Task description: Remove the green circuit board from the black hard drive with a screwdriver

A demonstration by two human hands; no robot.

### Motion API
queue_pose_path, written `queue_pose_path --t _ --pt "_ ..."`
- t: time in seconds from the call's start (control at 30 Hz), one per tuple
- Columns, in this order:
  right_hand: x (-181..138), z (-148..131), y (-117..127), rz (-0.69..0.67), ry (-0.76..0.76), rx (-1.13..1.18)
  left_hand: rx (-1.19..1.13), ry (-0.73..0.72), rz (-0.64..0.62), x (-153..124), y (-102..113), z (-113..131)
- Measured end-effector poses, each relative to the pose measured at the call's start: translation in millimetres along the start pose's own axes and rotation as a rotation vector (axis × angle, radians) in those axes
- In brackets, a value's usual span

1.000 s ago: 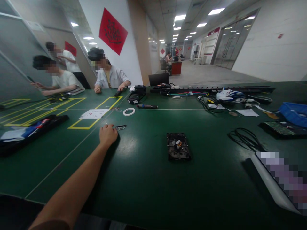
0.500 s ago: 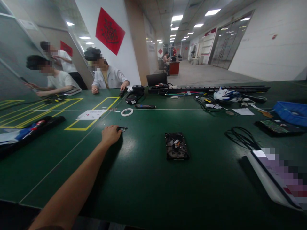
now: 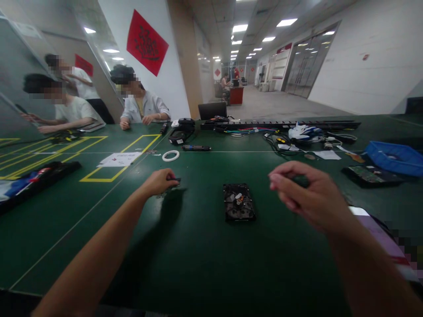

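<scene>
An opened hard drive (image 3: pixel 238 202) lies flat on the green table (image 3: pixel 198 255) in front of me. My left hand (image 3: pixel 161 182) is closed around a small dark metal part (image 3: pixel 176 180) and is raised slightly off the table, left of the drive. My right hand (image 3: pixel 306 193) hovers to the right of the drive, above the table, with fingers curled and thumb near the fingertips; nothing shows in it.
A white tape ring (image 3: pixel 170 155), a screwdriver (image 3: pixel 197 148), cables (image 3: pixel 280 143), a blue bin (image 3: pixel 393 157), a circuit board (image 3: pixel 372 175) and a long black strip (image 3: pixel 280 125) lie further back. A black tray (image 3: pixel 36 180) sits left. Other people sit at the far left.
My left hand has closed on the small metal part and moved it right, toward the drive. My right hand has come into view from the right.
</scene>
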State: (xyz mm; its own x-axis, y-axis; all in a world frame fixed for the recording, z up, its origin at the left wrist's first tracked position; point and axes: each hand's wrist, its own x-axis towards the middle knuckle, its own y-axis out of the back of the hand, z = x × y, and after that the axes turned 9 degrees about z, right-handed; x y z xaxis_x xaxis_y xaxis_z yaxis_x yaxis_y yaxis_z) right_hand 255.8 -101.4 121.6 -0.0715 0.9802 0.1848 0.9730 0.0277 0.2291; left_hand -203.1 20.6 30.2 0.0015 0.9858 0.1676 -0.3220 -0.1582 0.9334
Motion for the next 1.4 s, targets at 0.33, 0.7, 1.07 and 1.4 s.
queue_pose_path --t 0.33,0.7,1.07,1.4 --pt "4.7 52.7 -71.4 -0.223 -0.329 0.342 -0.338 -0.216 0.238 -60.2 -32.0 239.2" --pt "35.1 99.5 -28.8 0.207 -0.35 0.336 -0.322 -0.374 0.297 -108.5 -74.1 250.6" --pt "52.9 136.3 3.6 0.336 -0.438 0.559 0.062 -0.177 0.184 -111.2 -97.1 240.4" --pt "50.8 136.8 -3.9 0.162 -0.489 0.457 -0.067 -0.2 0.183 -75.1 -94.3 181.3"
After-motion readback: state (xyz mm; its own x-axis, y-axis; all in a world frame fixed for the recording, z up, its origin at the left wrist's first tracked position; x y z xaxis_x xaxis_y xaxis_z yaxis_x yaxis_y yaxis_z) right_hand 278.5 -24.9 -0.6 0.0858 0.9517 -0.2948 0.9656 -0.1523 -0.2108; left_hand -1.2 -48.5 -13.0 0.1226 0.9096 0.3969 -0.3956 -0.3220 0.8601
